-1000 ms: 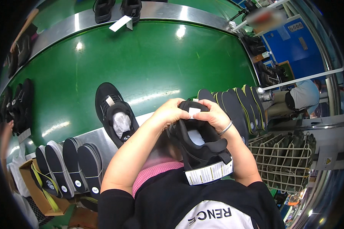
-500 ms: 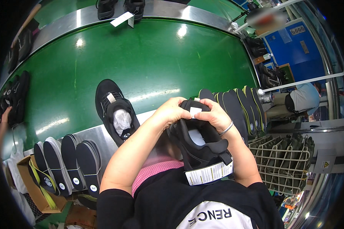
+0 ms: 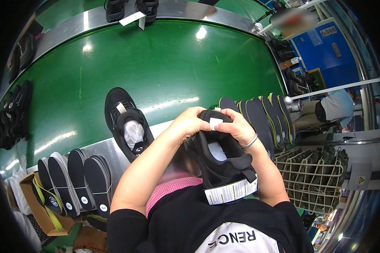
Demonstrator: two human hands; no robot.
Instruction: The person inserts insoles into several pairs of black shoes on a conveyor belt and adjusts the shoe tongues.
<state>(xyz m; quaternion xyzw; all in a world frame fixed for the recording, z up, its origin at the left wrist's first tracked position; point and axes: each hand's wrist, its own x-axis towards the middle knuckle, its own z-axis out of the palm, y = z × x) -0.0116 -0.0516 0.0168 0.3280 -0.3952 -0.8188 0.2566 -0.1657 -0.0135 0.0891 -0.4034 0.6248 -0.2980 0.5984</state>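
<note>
"Grip first: what are we holding?"

"We are pinching the top of a black shoe's (image 3: 202, 155) tongue (image 3: 208, 115), our left hand (image 3: 190, 125) on one side of its white label (image 3: 215, 122) and our right hand (image 3: 238, 126) on the other. Both thumbs are pressing the near face; our other fingers are mostly hiding behind it."

"So we are keeping a narrow grip. Which way is the shoe lying from it?"

"It is reaching from our fingertips back toward our shirt (image 3: 169, 230). Its long axis is running roughly away from us, with the heel sitting on our side, slightly to the right, and a printed tag (image 3: 231, 192) hanging there. The toe is hiding, so we are not judging its exact tilt."

"Which hand is nearer?"

"Both are gripping about evenly at the opening's far end; the heel is lying closer to our right forearm (image 3: 264, 168)."

"And around us?"

"Another shoe (image 3: 130, 117) is lying to our left, pointing its toe away across the green tabletop (image 3: 169, 67). Green-edged insoles (image 3: 259, 120) are lining up just beside our right hand."
</note>
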